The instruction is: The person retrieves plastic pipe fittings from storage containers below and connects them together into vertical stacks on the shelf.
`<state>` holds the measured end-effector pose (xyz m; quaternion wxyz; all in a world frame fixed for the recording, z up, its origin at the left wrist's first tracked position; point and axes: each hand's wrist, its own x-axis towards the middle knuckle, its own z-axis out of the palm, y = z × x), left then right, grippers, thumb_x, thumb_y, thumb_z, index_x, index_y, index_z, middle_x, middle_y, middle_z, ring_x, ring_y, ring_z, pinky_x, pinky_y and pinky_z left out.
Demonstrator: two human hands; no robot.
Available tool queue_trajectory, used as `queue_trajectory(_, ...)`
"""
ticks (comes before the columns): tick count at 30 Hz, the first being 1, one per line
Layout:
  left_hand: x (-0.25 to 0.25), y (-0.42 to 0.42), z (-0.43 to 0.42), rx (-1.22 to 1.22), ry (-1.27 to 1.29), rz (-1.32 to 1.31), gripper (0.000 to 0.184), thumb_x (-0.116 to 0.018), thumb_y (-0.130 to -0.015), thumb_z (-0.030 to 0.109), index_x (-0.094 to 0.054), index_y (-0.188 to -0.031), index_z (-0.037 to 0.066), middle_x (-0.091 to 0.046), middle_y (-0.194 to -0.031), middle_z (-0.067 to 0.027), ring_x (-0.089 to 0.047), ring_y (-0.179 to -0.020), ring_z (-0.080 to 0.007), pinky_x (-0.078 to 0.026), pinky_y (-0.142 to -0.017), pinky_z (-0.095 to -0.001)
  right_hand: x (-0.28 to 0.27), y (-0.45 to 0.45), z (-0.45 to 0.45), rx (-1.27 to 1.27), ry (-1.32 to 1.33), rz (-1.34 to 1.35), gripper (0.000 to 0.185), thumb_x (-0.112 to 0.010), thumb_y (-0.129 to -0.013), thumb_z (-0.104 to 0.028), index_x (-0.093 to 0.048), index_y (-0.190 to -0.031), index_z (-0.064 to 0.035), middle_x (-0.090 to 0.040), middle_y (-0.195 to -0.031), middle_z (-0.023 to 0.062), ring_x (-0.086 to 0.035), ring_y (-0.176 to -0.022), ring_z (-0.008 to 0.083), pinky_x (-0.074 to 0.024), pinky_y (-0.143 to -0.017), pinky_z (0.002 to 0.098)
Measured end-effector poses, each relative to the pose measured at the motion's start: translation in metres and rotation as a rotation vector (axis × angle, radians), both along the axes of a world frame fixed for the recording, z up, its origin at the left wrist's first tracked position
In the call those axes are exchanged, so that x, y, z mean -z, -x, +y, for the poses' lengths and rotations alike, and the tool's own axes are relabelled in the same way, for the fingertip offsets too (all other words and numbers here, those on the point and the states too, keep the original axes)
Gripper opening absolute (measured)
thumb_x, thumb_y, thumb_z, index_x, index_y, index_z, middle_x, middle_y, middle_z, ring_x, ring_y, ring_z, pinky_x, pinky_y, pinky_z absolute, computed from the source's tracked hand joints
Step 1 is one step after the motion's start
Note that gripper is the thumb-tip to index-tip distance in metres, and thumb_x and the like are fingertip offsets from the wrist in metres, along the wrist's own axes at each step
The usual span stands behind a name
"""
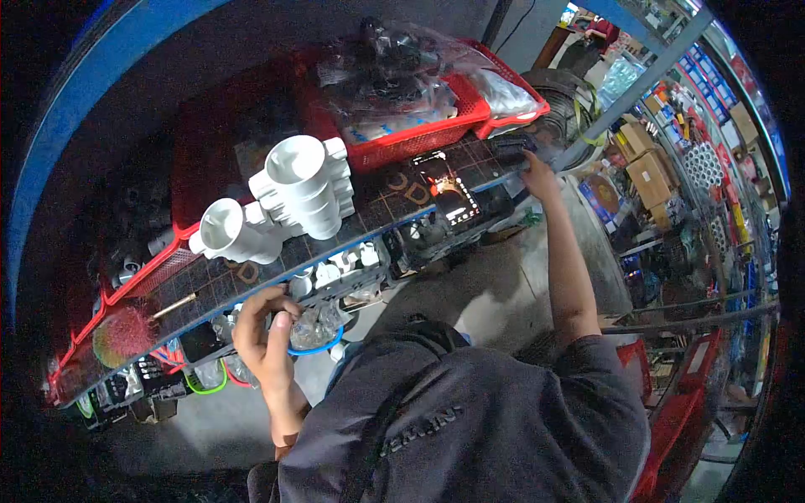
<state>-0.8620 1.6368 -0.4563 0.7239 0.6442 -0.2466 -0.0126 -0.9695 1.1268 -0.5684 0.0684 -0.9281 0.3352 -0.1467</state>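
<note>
My left hand (267, 335) hovers by the front edge of the long narrow shelf (377, 216), its fingers loosely bent and the thumb apart from them. Nothing shows between them. White plastic pipe fittings (300, 189) stand in a cluster on the shelf beyond this hand. At the shelf's right end, my right hand (539, 178) has its fingers bent at a dark object (510, 147), whose kind is unclear. A phone (447, 189) with a lit screen lies on the shelf, left of my right hand.
Red baskets (411, 144) with bagged parts line the back. Below the front edge hang bins of white fittings (340, 267) and a blue-rimmed basket (317, 345) of clear bags. A pink bristly item (127, 337) lies at left. Cardboard boxes (650, 180) fill racks at right.
</note>
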Motion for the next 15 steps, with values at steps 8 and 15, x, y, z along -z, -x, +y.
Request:
queue_trajectory(8,-0.062,0.009,0.001,-0.017,0.269,-0.375,0.037,-0.049,-0.07,0.015,-0.048,-0.099,-0.008,-0.054,-0.081,-0.0206,-0.055,-0.068,-0.0247,-0.046,-0.064,-0.0343,-0.136,0.015,0.12,-0.44,-0.161,-0.844,0.044,-0.055,-0.071,0.004,-0.047,-0.113,-0.0064,-0.052,-0.1,0.0081,-0.052,-0.085,0.0145,-0.0417,-0.071,0.0233)
queue_trajectory(15,-0.123,0.018,-0.056,0.021,0.105,-0.862,0.056,-0.04,-0.078,0.037,-0.04,-0.115,-0.005,-0.05,-0.103,-0.0249,-0.054,-0.08,-0.0315,-0.046,-0.068,-0.0392,-0.266,0.033,0.256,-1.054,-0.034,-1.357,0.039,-0.051,-0.078,-0.01,-0.041,-0.112,0.0044,-0.046,-0.11,0.0209,-0.052,-0.094,0.0298,-0.046,-0.078,0.0335)
